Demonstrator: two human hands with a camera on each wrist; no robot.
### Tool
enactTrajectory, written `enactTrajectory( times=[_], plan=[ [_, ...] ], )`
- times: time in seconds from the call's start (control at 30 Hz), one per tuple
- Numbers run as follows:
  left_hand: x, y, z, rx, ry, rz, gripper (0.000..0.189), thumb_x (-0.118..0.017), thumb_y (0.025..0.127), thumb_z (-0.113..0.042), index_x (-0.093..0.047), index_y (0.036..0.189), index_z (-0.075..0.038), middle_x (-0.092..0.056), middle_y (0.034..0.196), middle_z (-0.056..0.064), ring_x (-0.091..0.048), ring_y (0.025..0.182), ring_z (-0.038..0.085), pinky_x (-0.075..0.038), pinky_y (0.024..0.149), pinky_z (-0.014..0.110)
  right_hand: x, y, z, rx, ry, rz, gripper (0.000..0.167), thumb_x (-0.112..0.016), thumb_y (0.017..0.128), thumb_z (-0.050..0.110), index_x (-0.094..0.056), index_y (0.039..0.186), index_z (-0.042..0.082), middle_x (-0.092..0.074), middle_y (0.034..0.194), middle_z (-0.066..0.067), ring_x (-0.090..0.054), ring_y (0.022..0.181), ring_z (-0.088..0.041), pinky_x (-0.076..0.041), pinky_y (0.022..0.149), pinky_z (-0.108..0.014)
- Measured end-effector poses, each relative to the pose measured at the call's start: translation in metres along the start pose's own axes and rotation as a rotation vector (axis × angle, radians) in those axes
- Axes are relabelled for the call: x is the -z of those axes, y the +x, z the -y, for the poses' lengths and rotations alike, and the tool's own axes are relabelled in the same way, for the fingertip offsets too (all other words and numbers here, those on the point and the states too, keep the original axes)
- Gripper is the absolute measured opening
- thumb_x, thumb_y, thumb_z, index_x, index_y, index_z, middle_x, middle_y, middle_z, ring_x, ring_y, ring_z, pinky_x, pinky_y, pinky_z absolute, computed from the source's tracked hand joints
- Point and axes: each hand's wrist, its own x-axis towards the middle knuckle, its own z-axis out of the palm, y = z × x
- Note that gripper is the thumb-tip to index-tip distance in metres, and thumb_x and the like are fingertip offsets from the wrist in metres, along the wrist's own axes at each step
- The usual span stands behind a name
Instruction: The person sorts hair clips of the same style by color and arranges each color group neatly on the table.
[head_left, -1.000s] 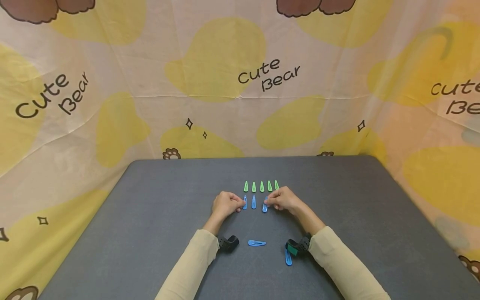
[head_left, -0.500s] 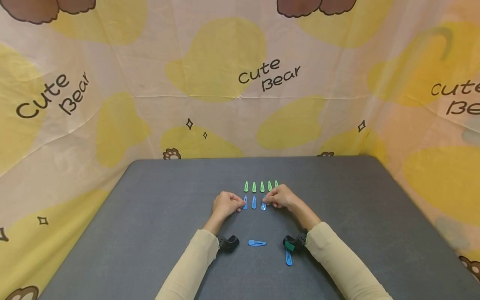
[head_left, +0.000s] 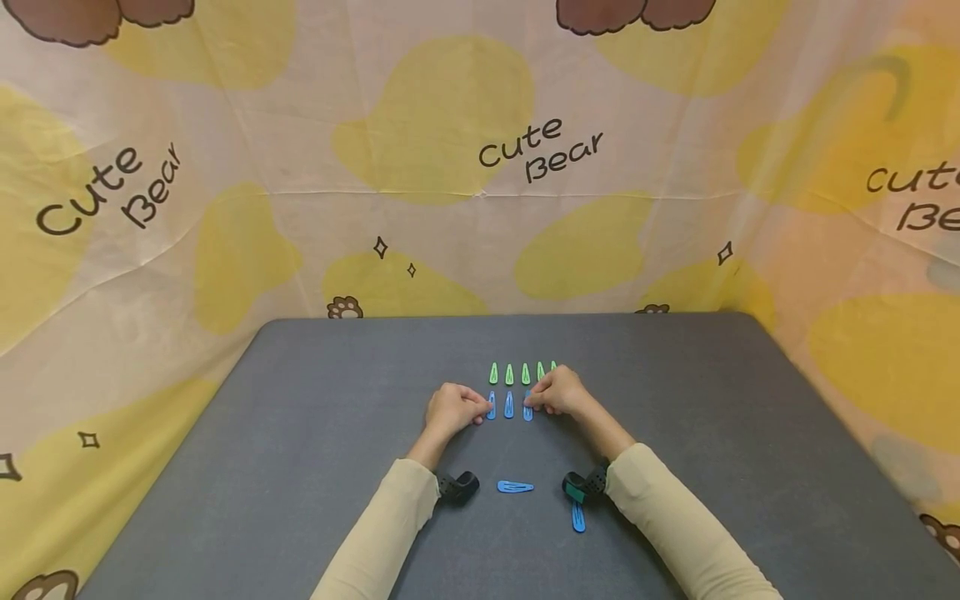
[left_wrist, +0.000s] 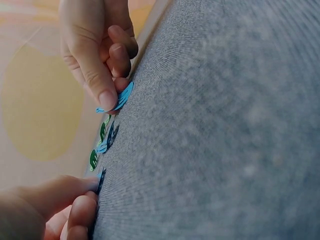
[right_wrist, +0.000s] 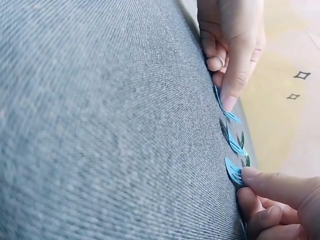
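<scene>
Three blue snap hair clips stand in a row on the grey table. My left hand (head_left: 453,406) pinches the leftmost blue hair clip (head_left: 491,407) between thumb and forefinger. The middle blue hair clip (head_left: 509,406) lies between the hands, touched by neither. With thumb and fingertips, my right hand (head_left: 561,392) holds the right-hand blue hair clip (head_left: 528,412), its far end partly hidden; in the right wrist view this blue clip (right_wrist: 233,171) tilts close over the cloth-like surface. Just behind runs a row of several green hair clips (head_left: 509,375), the rightmost partly covered by my right hand.
Nearer me, one blue hair clip (head_left: 515,487) lies sideways. Another blue hair clip (head_left: 578,518) lies under the right wrist's black camera band (head_left: 585,483), partly covered. The grey table (head_left: 337,500) ends at a printed cloth backdrop (head_left: 427,167).
My right hand has shifted slightly left and away from me, bringing its blue hair clip closer to the middle one and more in line with the row. My left hand has stayed put.
</scene>
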Motion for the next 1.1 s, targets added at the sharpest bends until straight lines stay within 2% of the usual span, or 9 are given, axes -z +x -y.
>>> enactTrajectory(
  times=[0.33, 0.63, 0.87, 1.1],
  plan=[
    [-0.0003, -0.0007, 0.0009, -0.002, -0.001, 0.0, 0.019, -0.079, 0.077, -0.031, -0.075, 0.072, -0.013, -0.067, 0.055, -0.001, -0.058, 0.057, 0.009, -0.037, 0.062, 0.024, -0.0011, -0.0009, 0.0028, -0.014, -0.03, -0.047, 0.013, -0.081, 0.074, 0.012, -0.075, 0.074, 0.001, -0.055, 0.05, 0.005, -0.044, 0.041, -0.005, -0.035, 0.043, -0.02],
    [-0.0011, 0.0004, 0.0017, -0.007, -0.014, -0.005, 0.019, -0.079, 0.077, -0.03, -0.075, 0.071, -0.012, -0.067, 0.055, 0.0, -0.057, 0.057, 0.009, -0.037, 0.062, 0.024, -0.0024, -0.0002, 0.0028, -0.034, -0.026, -0.066, 0.015, -0.084, 0.071, 0.013, -0.075, 0.07, 0.002, -0.05, 0.042, 0.006, -0.044, 0.038, -0.006, -0.036, 0.043, -0.02],
    [-0.0017, 0.0006, 0.0022, 0.002, -0.017, 0.005, 0.019, -0.079, 0.077, -0.03, -0.075, 0.071, -0.012, -0.067, 0.055, -0.001, -0.057, 0.056, 0.009, -0.038, 0.063, 0.024, -0.0038, 0.0002, 0.0025, -0.076, 0.036, -0.061, 0.013, -0.083, 0.071, 0.01, -0.074, 0.073, 0.0, -0.056, 0.043, 0.004, -0.05, 0.036, -0.005, -0.042, 0.041, -0.019],
    [-0.0003, -0.0001, 0.0014, -0.016, -0.007, -0.003, 0.019, -0.079, 0.077, -0.029, -0.075, 0.071, -0.012, -0.067, 0.056, 0.001, -0.057, 0.056, 0.009, -0.037, 0.061, 0.024, -0.0034, -0.0007, 0.0015, -0.073, 0.095, -0.061, 0.013, -0.083, 0.071, 0.007, -0.073, 0.074, -0.002, -0.058, 0.044, 0.003, -0.051, 0.035, -0.004, -0.044, 0.041, -0.019]
  ],
)
